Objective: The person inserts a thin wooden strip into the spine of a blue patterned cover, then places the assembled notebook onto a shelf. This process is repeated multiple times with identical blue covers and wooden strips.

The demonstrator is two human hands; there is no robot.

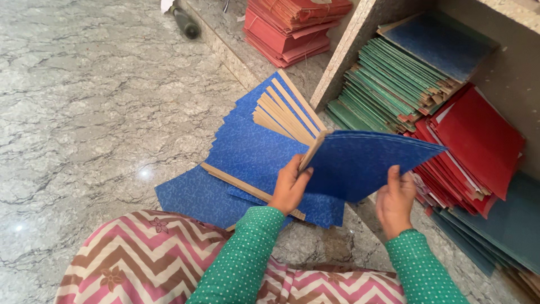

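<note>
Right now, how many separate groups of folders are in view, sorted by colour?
Blue: 3, the stack in the hands, the batch on the floor, one atop the green pile
Red: 2, back pile, right pile
Green: 1
Dark teal: 1
Total: 7

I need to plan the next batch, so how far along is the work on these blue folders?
Done, it seems: several blue folders lie fanned out on the marble floor. In hand: the left hand and right hand hold one open blue folder by its edges. Left, probably: the green stack and red stack on the shelf, plus another red pile behind.
</note>
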